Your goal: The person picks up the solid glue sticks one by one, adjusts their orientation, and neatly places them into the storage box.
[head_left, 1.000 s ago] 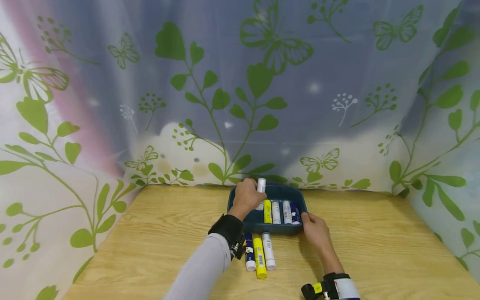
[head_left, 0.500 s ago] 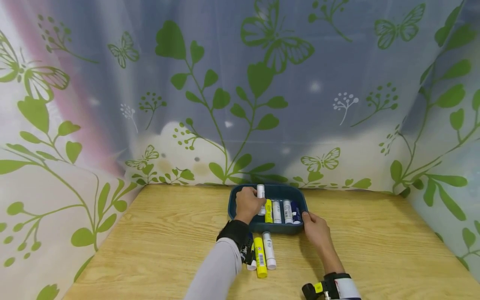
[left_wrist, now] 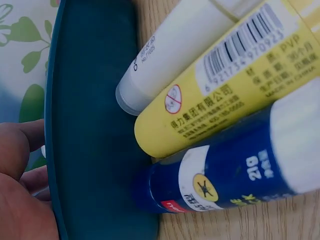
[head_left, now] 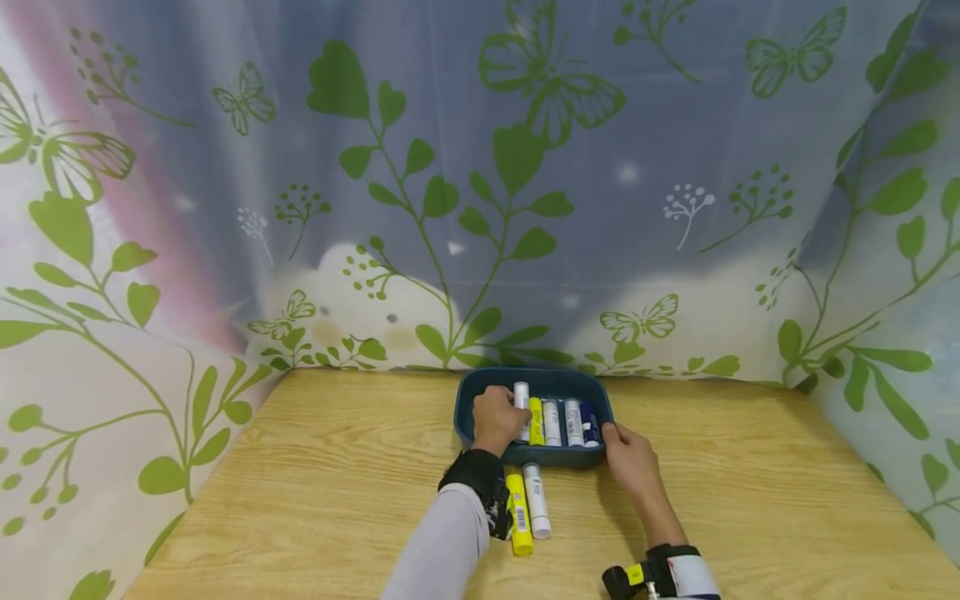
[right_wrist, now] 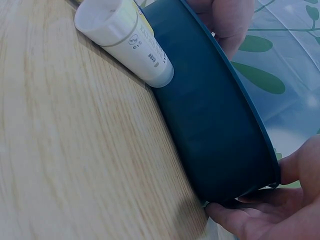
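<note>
In the head view, my left hand (head_left: 495,418) reaches into a dark teal tray (head_left: 558,457) and pinches a white glue stick (head_left: 521,394) at the left end of a row. To its right lie a yellow glue stick (head_left: 536,422), two white glue sticks (head_left: 573,423) and a dark blue glue stick (head_left: 590,417). My right hand (head_left: 632,460) grips the tray's front right corner; in the right wrist view, its thumb and fingers (right_wrist: 230,215) hold the rim and underside.
Three more glue sticks lie on the wooden table (head_left: 337,467) before the tray: a white one (head_left: 537,502), a yellow one (head_left: 519,521) and a blue one (left_wrist: 225,175), hidden behind the left wrist in the head view. A patterned curtain (head_left: 645,225) hangs right behind the tray.
My left hand has lowered the white glue stick into the tray, beside the yellow one. The left forearm has shifted right, covering the blue glue stick. The right hand has stayed put.
</note>
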